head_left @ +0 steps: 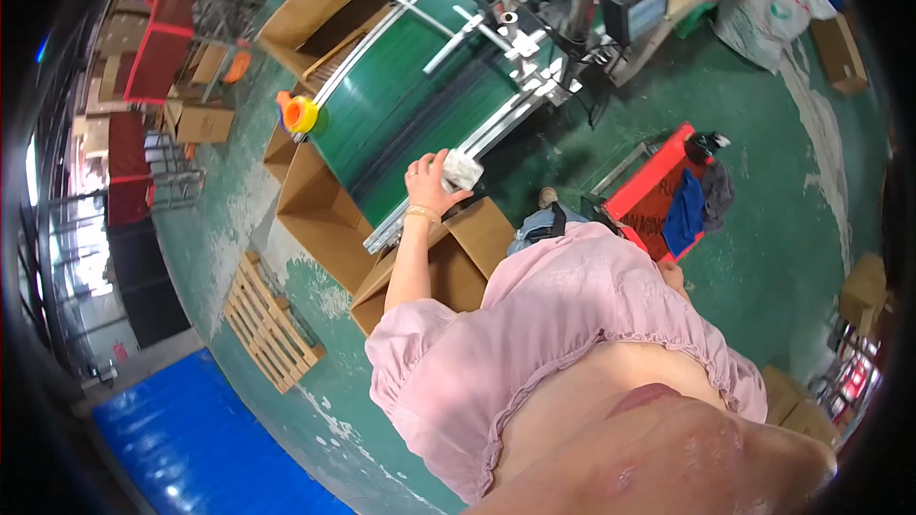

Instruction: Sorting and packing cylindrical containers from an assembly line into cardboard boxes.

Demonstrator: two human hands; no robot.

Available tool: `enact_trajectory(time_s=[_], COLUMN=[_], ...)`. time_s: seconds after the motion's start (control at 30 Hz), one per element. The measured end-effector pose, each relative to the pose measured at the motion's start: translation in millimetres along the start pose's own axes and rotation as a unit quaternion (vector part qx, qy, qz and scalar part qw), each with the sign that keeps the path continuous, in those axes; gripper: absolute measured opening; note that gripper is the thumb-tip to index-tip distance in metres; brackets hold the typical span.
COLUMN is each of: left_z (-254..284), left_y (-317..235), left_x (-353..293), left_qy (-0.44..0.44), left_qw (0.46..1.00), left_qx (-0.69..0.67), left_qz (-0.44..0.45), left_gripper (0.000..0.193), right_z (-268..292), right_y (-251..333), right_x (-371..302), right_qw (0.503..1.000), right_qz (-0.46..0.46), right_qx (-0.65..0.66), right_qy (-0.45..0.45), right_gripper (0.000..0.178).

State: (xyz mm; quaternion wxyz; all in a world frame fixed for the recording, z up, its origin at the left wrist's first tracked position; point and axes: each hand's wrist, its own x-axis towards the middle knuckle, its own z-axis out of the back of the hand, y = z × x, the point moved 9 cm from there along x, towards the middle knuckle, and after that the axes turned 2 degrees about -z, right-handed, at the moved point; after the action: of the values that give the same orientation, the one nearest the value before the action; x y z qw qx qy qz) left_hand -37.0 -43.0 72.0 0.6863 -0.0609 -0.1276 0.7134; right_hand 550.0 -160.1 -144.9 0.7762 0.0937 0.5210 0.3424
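My left hand (429,187) reaches out over the near metal rail of a green conveyor belt (401,105). Between its thumb and fingers is a small crumpled white wad (463,171); whether it is cloth or plastic I cannot make out. Just under that wrist stands an open cardboard box (485,234). Low at my right side, only a small part of my right hand (672,276) shows beyond the pink sleeve, beside a red-framed table (637,193). Its fingers are mostly hidden.
A printing device with a small dark screen (637,5) is mounted over the belt. A yellow tape roll (301,114) sits at the belt's left edge. Other open boxes (320,219) line its end. Blue and grey cloths (685,210) hang on the red table. A wooden pallet (272,324) lies left.
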Motion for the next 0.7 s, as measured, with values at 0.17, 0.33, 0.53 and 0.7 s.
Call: enact_trajectory(time_s=[0.17, 0.33, 0.53, 0.7], left_z=[4, 2, -16, 3], left_y=[17, 17, 8, 27], left_x=[-2, -16, -18, -6], left_qy=[-0.057, -0.070, -0.068, -0.122], left_qw=[0.998, 0.997, 0.996, 0.990], left_qx=[0.010, 0.014, -0.029, -0.074], left_qz=[0.006, 0.009, -0.041, -0.023], left_gripper=[0.069, 0.065, 0.068, 0.102], right_z=[-20, -175, -321, -339], right_y=[28, 328, 428, 457], right_x=[28, -99, -177, -150], right_qw=[0.965, 0.819, 0.424, 0.523], right_qz=[0.148, 0.538, 0.801, 0.790], right_qx=[-0.216, -0.070, -0.397, -0.268], right_qy=[0.004, 0.185, 0.144, 0.177], right_gripper=[0.026, 0.069, 0.083, 0.076])
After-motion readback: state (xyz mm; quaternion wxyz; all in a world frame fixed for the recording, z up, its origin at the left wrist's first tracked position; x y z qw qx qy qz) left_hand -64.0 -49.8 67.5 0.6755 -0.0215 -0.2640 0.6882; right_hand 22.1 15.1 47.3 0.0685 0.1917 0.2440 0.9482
